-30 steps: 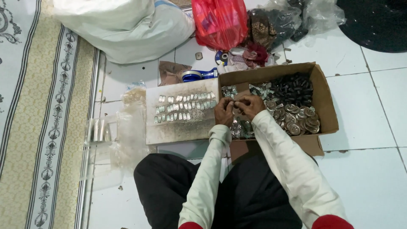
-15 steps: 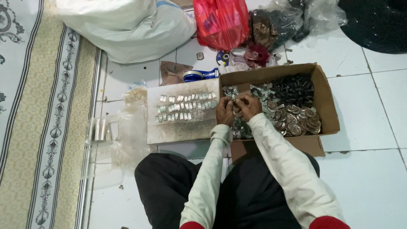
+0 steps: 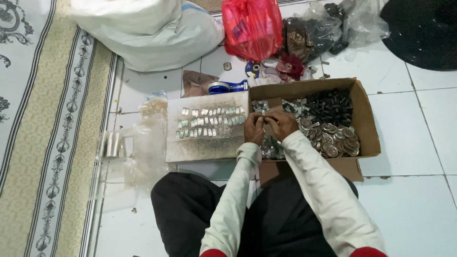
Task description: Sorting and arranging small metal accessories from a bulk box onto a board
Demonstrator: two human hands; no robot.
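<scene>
The cardboard box [image 3: 366, 128] lies open on the white tiled floor [image 3: 419, 204] in front of the seated person, and both hands meet over its near-left corner. The left hand [image 3: 253, 128] and right hand [image 3: 282, 123] are drawn close together, fingertips pinched on a small metal piece [image 3: 265, 117] between them; the piece is too small to tell its shape. Inside the box, small silvery parts [image 3: 290, 105] lie along the left and back, dark parts [image 3: 331, 105] are heaped at the back right, and round metal discs [image 3: 335, 142] are piled at the front right. Touching the left side of the box is a flat grey board [image 3: 204, 143], on which rows of small silver pieces [image 3: 209, 123] are laid out in lines. Just behind the box sits a blue tape roll [image 3: 226, 87] and a red plastic bag [image 3: 252, 28]; further left behind it, a big white sack [image 3: 143, 28]. Left of the board, clear plastic bags [image 3: 147, 143] lie crumpled, and beyond them a patterned rug [image 3: 43, 133] runs along the floor.
</scene>
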